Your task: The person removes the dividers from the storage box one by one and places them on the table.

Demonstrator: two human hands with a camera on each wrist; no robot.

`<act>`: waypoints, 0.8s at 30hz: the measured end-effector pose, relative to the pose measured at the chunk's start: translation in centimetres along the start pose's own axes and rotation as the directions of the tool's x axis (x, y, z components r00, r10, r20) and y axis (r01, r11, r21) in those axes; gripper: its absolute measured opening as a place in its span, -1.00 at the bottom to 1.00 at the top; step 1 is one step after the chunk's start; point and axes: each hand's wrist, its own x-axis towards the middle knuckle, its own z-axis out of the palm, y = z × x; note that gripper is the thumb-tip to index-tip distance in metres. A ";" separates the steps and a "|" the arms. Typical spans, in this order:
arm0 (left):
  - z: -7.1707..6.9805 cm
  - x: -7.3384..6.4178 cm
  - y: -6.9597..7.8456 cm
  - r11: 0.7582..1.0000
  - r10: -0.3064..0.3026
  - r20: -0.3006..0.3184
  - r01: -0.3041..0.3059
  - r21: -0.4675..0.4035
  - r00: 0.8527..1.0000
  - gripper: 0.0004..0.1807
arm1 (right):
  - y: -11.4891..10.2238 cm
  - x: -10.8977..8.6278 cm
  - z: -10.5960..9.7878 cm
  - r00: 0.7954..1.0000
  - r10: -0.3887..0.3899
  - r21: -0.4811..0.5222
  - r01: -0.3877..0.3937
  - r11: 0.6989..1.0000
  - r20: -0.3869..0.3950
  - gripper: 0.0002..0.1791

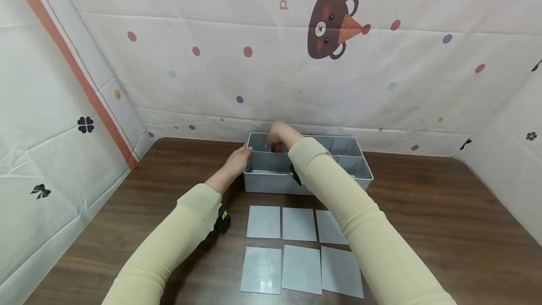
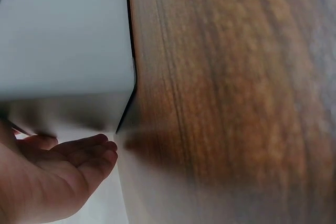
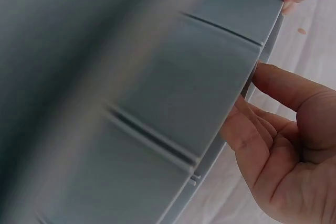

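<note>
A grey divided storage box (image 1: 277, 184) stands near the back of the table. My left hand (image 1: 238, 160) holds its left end by the rim; in the left wrist view the fingers (image 2: 92, 156) lie along the outer wall. My right hand (image 1: 282, 136) reaches over a lengthwise divider (image 3: 184, 77) into a back compartment, thumb and fingers bent downward. Its fingertips are hidden behind the divider, so whether they pinch anything cannot be told. Several pale square panels (image 1: 263, 221) lie in two rows in front of the box, some partly covered by the right sleeve.
The brown wooden table (image 1: 440, 211) extends to both sides of the box. Close behind the box hangs a printed white sheet (image 1: 203, 84), with another sheet (image 1: 46, 154) along the left side. A dark wrist device (image 1: 222, 219) sits under the left forearm.
</note>
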 end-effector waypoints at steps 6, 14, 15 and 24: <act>-0.1 0.1 0.3 1.000 0.020 0.001 -0.020 -0.002 1.000 -0.36 | -0.6 -0.3 -0.5 1.000 0.025 0.016 -0.025 1.000 -0.011 -0.75; -0.4 0.0 0.7 0.999 0.034 -0.026 -0.033 0.018 0.999 -0.37 | -1.4 0.0 -0.7 0.999 0.036 0.018 -0.035 0.999 -0.018 -0.78; -0.4 0.0 0.7 0.999 0.032 -0.025 -0.032 0.020 0.999 -0.37 | -1.3 0.5 -0.7 0.999 0.037 0.020 -0.037 0.999 -0.011 -0.78; 0.0 -0.3 0.4 0.998 0.024 -0.026 -0.023 0.058 0.999 -0.37 | -1.6 -2.4 -0.9 1.000 0.024 0.028 -0.025 0.999 0.019 -0.74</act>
